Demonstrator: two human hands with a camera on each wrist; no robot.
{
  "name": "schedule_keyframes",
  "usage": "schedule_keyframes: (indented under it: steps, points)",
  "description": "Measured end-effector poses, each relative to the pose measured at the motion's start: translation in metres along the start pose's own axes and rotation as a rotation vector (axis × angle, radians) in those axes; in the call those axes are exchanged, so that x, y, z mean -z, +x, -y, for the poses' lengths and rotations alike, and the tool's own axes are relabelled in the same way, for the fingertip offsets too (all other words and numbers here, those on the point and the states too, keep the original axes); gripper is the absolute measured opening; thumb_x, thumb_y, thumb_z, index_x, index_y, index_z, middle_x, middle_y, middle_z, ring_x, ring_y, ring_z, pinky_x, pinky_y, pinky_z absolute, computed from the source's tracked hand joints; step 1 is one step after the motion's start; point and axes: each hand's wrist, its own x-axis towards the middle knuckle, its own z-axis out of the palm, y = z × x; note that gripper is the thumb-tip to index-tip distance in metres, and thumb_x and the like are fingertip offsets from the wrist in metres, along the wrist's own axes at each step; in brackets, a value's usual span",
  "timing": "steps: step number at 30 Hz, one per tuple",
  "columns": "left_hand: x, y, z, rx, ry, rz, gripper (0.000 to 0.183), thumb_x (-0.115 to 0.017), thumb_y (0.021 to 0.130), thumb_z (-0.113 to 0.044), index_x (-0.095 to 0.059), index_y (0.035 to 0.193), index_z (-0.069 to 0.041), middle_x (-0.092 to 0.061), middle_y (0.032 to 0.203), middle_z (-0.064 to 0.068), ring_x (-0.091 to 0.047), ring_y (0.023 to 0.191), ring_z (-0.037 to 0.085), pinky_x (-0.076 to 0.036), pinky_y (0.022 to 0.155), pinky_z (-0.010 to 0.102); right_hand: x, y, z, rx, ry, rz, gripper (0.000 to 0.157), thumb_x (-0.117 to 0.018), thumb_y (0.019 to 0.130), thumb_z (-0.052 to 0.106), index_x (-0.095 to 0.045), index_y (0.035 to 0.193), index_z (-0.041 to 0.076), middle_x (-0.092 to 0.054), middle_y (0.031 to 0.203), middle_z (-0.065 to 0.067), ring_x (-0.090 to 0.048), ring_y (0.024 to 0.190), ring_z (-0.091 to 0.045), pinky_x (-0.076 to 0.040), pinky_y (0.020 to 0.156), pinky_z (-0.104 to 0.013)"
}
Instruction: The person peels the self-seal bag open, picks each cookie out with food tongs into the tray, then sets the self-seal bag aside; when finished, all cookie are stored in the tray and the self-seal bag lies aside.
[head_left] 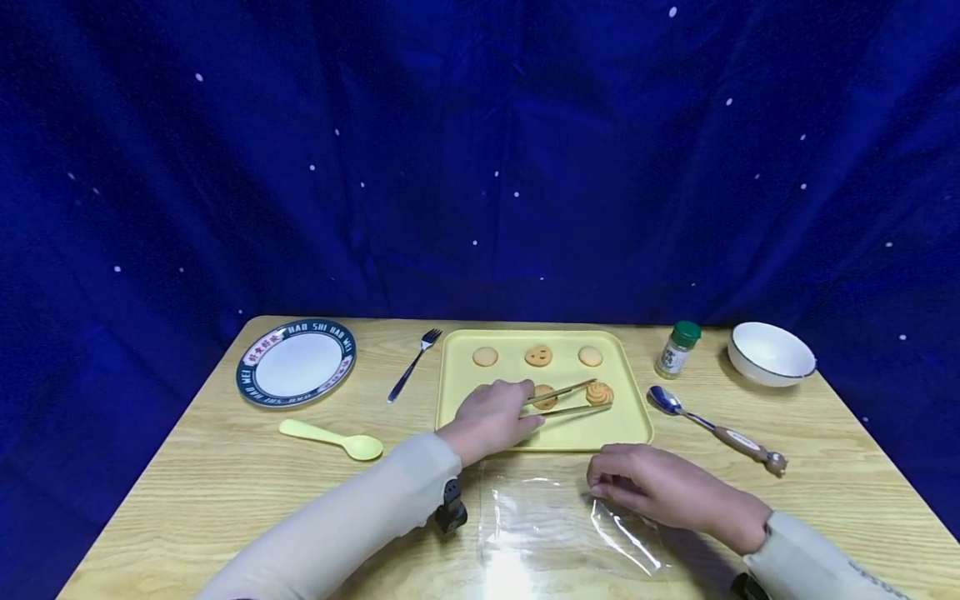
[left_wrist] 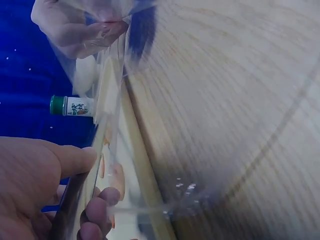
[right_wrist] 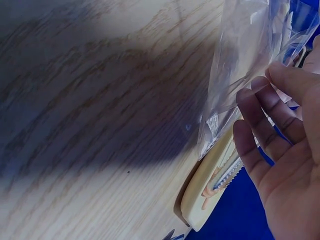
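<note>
My left hand (head_left: 491, 417) grips gold-toned metal tongs (head_left: 573, 388), reaching over the front of a pale yellow tray (head_left: 626, 425). The spread tips of the tongs lie on either side of a swirled cookie (head_left: 600, 393). Beneath the tongs another cookie (head_left: 543, 397) is partly covered. Along the tray's far side are two plain round cookies (head_left: 485, 357) with a chocolate-chip cookie (head_left: 538, 356) between them. In front of the tray, my right hand (head_left: 667, 487) pinches a clear plastic bag (head_left: 540, 517) between thumb and fingertips; the right wrist view shows the crinkled film at them.
To the left are a blue-rimmed plate (head_left: 296, 364), a yellow spoon (head_left: 330, 437) and a fork (head_left: 412, 367). On the right stand a green-capped seasoning jar (head_left: 677, 350) and a white bowl (head_left: 772, 354), with a brown-handled metal spoon (head_left: 720, 432) nearer. A blue curtain (head_left: 480, 167) hangs behind the table.
</note>
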Motion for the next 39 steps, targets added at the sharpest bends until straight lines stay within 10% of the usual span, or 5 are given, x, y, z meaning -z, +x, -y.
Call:
schedule_keyframes:
  steps: [9,16,26,39]
  points:
    - [0.008,-0.014,0.007,-0.043,-0.085,-0.038,0.045,-0.060,0.094,-0.043,-0.056,0.129,-0.015,-0.063,0.076,-0.005,-0.052,0.058,0.006,-0.042,0.053,0.025,-0.001,-0.001,0.000,0.031,-0.021,-0.016,0.009,-0.062,0.095,0.021,-0.060,0.090,0.029,-0.055,0.086,0.019,-0.050,0.076,0.009,-0.046,0.066,-0.016]
    - [0.028,-0.062,0.029,-0.136,-0.099,-0.103,0.033,-0.058,0.096,-0.038,-0.061,0.122,-0.019,-0.056,0.074,-0.009,-0.047,0.059,0.005,-0.038,0.050,0.024,-0.002,-0.001,0.001,0.036,-0.023,-0.025,0.010,-0.062,0.095,0.021,-0.059,0.090,0.029,-0.054,0.086,0.020,-0.048,0.075,0.009,-0.044,0.065,-0.014]
    - [0.052,-0.154,0.103,-0.192,-0.295,-0.009,0.021,-0.063,0.094,-0.027,-0.063,0.109,-0.012,-0.050,0.072,-0.007,-0.041,0.061,0.000,-0.038,0.054,0.020,-0.001,-0.005,0.000,0.002,-0.017,-0.010,0.010,-0.061,0.095,0.021,-0.059,0.091,0.030,-0.054,0.087,0.021,-0.049,0.075,0.008,-0.044,0.065,-0.014]
    - [0.040,-0.227,0.187,-0.271,-0.151,-0.071,0.021,-0.070,0.087,-0.029,-0.067,0.105,-0.019,-0.053,0.083,-0.015,-0.040,0.072,-0.008,-0.033,0.059,0.017,-0.001,-0.012,-0.002,0.018,-0.025,-0.052,0.009,-0.061,0.096,0.022,-0.060,0.092,0.030,-0.056,0.087,0.020,-0.049,0.076,0.009,-0.045,0.065,-0.015]
